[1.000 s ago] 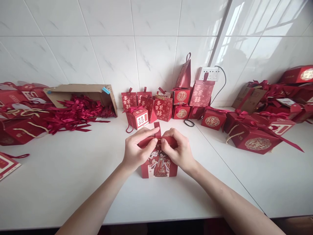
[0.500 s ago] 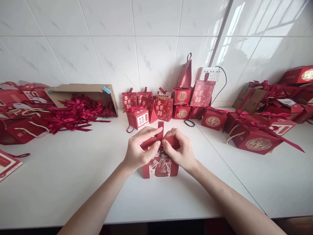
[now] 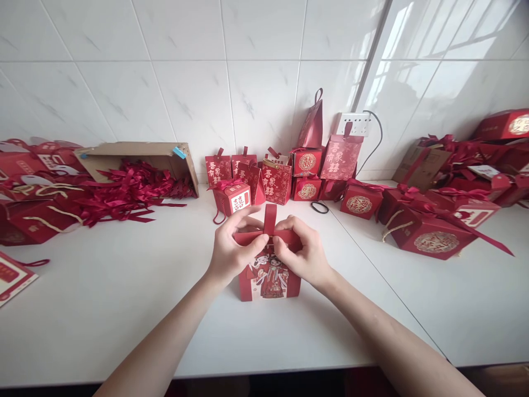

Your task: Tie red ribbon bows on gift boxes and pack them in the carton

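Note:
A small red gift box with a printed bride-and-groom picture stands on the white counter in front of me. My left hand pinches the left side of the box's folded red top. My right hand pinches the right side. A narrow red handle tab sticks straight up between my fingertips. Both hands are closed on the top flaps, and my fingers hide the fold itself.
A tipped cardboard carton spills red ribbons at the back left. Finished red boxes line the tiled wall, and more are piled at the right. A black hair tie lies nearby. A wall socket with a cable sits behind.
My fingers have pushed the top flaps together and the handle tab now stands taller between them. The box has stayed in the same spot.

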A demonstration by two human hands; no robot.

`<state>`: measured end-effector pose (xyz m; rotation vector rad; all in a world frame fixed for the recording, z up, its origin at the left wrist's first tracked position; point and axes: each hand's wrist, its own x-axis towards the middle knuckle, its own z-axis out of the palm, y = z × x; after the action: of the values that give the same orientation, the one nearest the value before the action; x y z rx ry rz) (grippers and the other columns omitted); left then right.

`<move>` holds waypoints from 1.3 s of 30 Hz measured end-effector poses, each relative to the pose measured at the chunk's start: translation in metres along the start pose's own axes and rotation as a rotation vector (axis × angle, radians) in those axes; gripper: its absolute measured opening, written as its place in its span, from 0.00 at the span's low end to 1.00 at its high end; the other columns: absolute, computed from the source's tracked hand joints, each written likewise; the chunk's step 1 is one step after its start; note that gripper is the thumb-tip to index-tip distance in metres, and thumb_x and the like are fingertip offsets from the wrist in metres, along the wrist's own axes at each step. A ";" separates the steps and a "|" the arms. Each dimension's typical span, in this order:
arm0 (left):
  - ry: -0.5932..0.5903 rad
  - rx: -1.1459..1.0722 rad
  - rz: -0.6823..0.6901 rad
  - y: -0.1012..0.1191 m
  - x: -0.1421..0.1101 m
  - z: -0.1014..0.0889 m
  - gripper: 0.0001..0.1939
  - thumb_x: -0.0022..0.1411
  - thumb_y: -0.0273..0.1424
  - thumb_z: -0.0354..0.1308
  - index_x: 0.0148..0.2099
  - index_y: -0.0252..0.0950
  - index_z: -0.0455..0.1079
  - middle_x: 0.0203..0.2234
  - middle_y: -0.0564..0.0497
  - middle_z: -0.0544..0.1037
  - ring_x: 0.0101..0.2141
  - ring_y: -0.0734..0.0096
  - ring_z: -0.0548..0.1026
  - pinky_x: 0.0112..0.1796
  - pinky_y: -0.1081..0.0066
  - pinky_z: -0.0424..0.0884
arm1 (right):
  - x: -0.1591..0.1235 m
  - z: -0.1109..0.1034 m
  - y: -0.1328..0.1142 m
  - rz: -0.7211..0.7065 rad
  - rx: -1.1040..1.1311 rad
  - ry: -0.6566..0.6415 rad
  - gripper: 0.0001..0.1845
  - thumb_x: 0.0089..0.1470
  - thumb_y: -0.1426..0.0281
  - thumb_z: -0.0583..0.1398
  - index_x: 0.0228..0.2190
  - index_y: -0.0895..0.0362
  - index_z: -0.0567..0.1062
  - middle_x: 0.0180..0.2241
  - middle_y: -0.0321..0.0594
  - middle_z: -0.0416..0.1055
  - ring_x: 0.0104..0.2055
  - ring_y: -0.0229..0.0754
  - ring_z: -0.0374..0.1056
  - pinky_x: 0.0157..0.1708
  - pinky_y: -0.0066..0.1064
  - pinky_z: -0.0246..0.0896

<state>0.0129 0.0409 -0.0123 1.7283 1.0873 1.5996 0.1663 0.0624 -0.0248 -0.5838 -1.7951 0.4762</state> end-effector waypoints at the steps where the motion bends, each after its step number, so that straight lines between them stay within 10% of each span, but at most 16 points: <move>1: 0.007 0.018 0.000 0.000 0.001 0.000 0.15 0.49 0.28 0.62 0.42 0.34 0.71 0.29 0.50 0.78 0.31 0.68 0.77 0.32 0.72 0.74 | 0.000 0.000 0.000 0.012 0.001 -0.001 0.02 0.49 0.73 0.56 0.27 0.55 0.66 0.23 0.33 0.64 0.24 0.35 0.60 0.24 0.27 0.58; 14: -0.018 -0.078 -0.111 0.002 0.001 -0.001 0.13 0.47 0.30 0.63 0.38 0.33 0.70 0.18 0.54 0.75 0.19 0.74 0.73 0.19 0.77 0.67 | 0.007 -0.011 -0.001 0.180 0.077 -0.132 0.01 0.45 0.74 0.57 0.25 0.56 0.68 0.22 0.31 0.67 0.22 0.32 0.60 0.22 0.24 0.57; 39: -0.034 -0.047 0.027 -0.004 0.000 0.001 0.07 0.50 0.29 0.60 0.32 0.35 0.66 0.23 0.52 0.74 0.25 0.73 0.73 0.26 0.76 0.70 | 0.006 -0.008 -0.001 0.148 0.085 -0.095 0.02 0.44 0.74 0.57 0.25 0.56 0.67 0.22 0.32 0.66 0.22 0.33 0.59 0.22 0.24 0.57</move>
<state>0.0130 0.0427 -0.0154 1.7401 1.0070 1.5934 0.1719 0.0657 -0.0174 -0.6467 -1.8188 0.6883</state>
